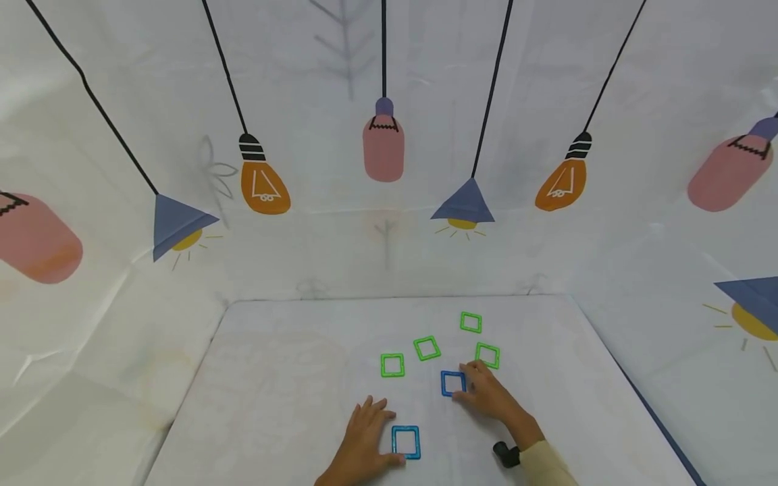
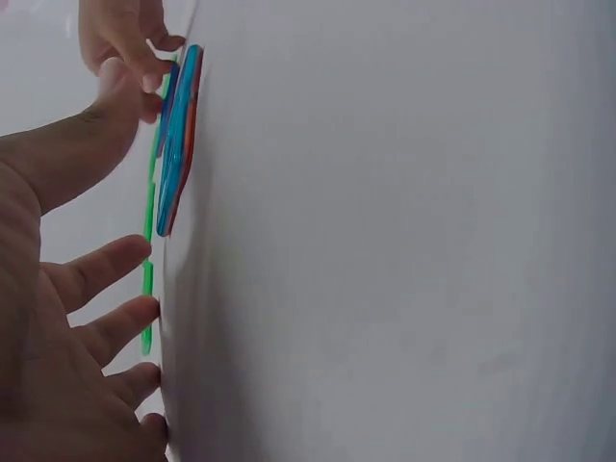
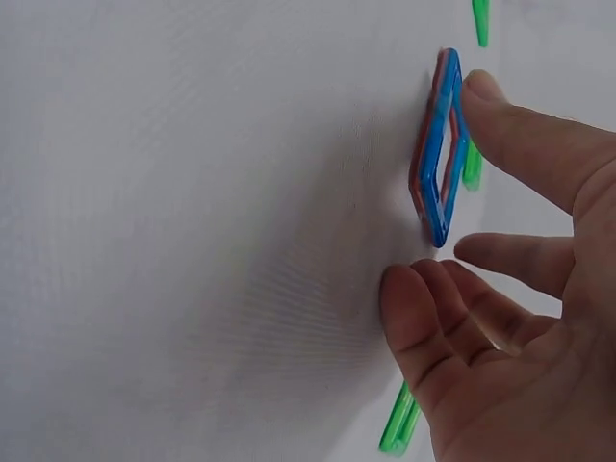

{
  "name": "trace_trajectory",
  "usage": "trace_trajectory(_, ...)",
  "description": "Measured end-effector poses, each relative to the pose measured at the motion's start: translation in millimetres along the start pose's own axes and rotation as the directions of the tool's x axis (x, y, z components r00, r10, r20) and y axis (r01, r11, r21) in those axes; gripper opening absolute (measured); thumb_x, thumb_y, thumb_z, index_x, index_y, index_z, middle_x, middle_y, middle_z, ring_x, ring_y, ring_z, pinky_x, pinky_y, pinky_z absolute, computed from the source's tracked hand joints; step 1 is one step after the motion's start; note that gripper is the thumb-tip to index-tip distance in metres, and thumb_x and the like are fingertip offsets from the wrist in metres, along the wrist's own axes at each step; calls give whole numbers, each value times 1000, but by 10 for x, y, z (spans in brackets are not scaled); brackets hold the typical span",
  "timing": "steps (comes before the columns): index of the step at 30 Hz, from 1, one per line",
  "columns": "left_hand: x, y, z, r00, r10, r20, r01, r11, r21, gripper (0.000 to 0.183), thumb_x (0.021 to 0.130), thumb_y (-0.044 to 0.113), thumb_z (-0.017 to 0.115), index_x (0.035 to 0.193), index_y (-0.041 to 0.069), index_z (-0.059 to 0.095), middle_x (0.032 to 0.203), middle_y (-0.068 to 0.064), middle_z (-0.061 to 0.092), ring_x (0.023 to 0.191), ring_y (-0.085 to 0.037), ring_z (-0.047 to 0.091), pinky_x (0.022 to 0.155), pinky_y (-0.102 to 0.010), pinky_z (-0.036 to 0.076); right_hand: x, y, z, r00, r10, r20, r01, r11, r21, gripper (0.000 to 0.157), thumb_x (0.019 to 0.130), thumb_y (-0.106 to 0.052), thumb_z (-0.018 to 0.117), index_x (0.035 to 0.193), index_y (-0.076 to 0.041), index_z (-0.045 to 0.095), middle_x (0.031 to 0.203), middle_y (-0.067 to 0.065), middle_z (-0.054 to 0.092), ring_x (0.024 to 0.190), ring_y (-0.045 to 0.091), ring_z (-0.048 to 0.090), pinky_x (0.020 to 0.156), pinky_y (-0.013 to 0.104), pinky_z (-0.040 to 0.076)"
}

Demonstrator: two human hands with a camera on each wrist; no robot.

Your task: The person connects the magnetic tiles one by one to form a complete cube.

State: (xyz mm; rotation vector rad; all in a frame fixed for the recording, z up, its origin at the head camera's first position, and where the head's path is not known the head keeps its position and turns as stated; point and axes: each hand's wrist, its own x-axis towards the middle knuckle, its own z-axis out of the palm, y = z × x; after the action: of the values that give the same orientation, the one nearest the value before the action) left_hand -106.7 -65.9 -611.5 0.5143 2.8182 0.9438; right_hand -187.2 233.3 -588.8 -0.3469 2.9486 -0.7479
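Square magnetic-tile-like outlines lie on the white table. My left hand (image 1: 365, 442) spreads its fingers left of a light blue square frame (image 1: 406, 426), with the thumb at its lower left corner. My right hand (image 1: 486, 395) is at the right side of a darker blue square frame (image 1: 444, 383). Its thumb and forefinger stand apart near that frame's right corners. In the right wrist view, a small gap shows between the forefinger and the blue frame (image 3: 429, 173). A reddish layer shows under the light blue frame (image 2: 175, 144) in the left wrist view.
Several green square frames lie beyond the hands: a left one (image 1: 392, 355), a tilted one (image 1: 427, 339), a far one (image 1: 471, 314) and one (image 1: 496, 358) by my right fingers. A small black object (image 1: 506, 454) is at my right wrist. Lamp-printed white sheeting (image 1: 328, 250) surrounds the table.
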Motion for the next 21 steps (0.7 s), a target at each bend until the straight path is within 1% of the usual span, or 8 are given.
trace_trajectory(4, -10, -19, 64, 1000, 20, -11, -20, 1000, 8, 84, 65, 71, 78, 127, 17, 60, 150, -13, 48, 146, -47, 29, 118, -68, 18, 22, -16, 0, 1000, 19, 17, -19, 1000, 11, 66, 80, -29, 84, 132, 3, 59, 116, 6, 54, 87, 10, 47, 75, 30, 49)
trace_trajectory(7, -13, -37, 94, 1000, 11, -1, -11, 1000, -1, 83, 64, 70, 78, 127, 19, 60, 152, -12, 46, 147, -47, 26, 118, -68, 17, 22, -30, 3, 999, 32, 17, -33, 999, 17, 63, 80, -27, 84, 130, 4, 61, 115, 7, 52, 86, 10, 47, 73, 28, 48)
trace_trajectory(10, -25, -41, 96, 1000, -3, 15, 3, 1000, -17, 77, 66, 63, 82, 126, 20, 61, 153, -13, 45, 148, -46, 24, 119, -68, 15, 11, -37, 24, 999, 44, 11, -44, 999, 20, 60, 79, -24, 85, 128, 2, 63, 113, 6, 52, 85, 11, 46, 71, 26, 46)
trace_trajectory(13, -38, -35, 87, 1000, -1, 19, 1, 1000, -10, 69, 68, 55, 84, 125, 22, 61, 153, -13, 44, 149, -46, 23, 119, -68, 15, 11, -42, 31, 997, 68, 22, -69, 997, 37, 58, 80, -24, 85, 127, 0, 62, 109, 4, 51, 85, 10, 46, 70, 25, 45)
trace_trajectory(17, -33, -16, 77, 1000, 13, 7, -13, 1000, 16, 63, 71, 50, 85, 124, 26, 61, 154, -11, 43, 149, -45, 24, 118, -68, 16, 29, -46, 9, 994, 103, 26, -105, 990, 91, 55, 79, -20, 85, 123, -5, 57, 103, 3, 56, 85, 13, 49, 73, 29, 46)
trace_trajectory(21, -24, -1, 74, 1000, 9, 1, -9, 1000, 23, 59, 72, 49, 85, 122, 29, 62, 154, -10, 42, 149, -45, 23, 118, -68, 17, 30, -61, -11, 991, 130, 40, -135, 982, 133, 54, 78, -17, 85, 120, -9, 52, 104, 7, 64, 87, 17, 54, 77, 35, 50)
